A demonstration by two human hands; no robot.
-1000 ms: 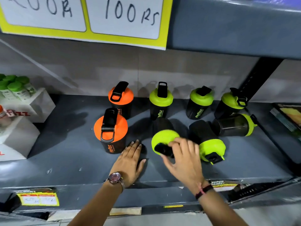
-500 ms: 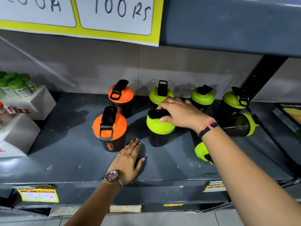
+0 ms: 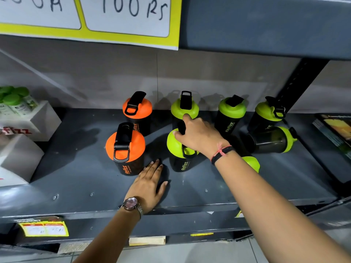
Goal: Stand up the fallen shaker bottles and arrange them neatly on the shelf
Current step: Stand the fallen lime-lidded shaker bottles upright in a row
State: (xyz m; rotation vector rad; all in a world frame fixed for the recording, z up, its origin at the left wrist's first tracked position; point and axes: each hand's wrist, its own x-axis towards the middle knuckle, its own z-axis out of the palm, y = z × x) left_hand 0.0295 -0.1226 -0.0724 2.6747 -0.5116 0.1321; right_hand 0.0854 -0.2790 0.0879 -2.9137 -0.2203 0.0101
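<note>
My right hand (image 3: 197,136) grips the lime-green lid of a black plastic shaker bottle (image 3: 181,149) standing upright at the middle of the grey metal shelf (image 3: 76,177), fingers curled over its black flip cap. My left hand (image 3: 150,184) lies open and flat, palm down, on the shelf near its front edge, just beside the near orange-lidded black shaker bottle (image 3: 125,149), which stands upright to the left. Behind that one, a second orange-lidded shaker (image 3: 137,112) stands against the far wall. Along the far row to the right stand three green-lidded shakers: one (image 3: 185,108) directly behind my right hand, another (image 3: 231,112) farther right, and a third (image 3: 268,115) near the black upright post. Just in front of that third one, a green-lidded shaker lies on its side (image 3: 271,140), lid pointing right. Another fallen bottle's green lid (image 3: 251,163) shows beside my right forearm; its body is hidden. White product boxes (image 3: 20,154) sit at the far left.
</note>
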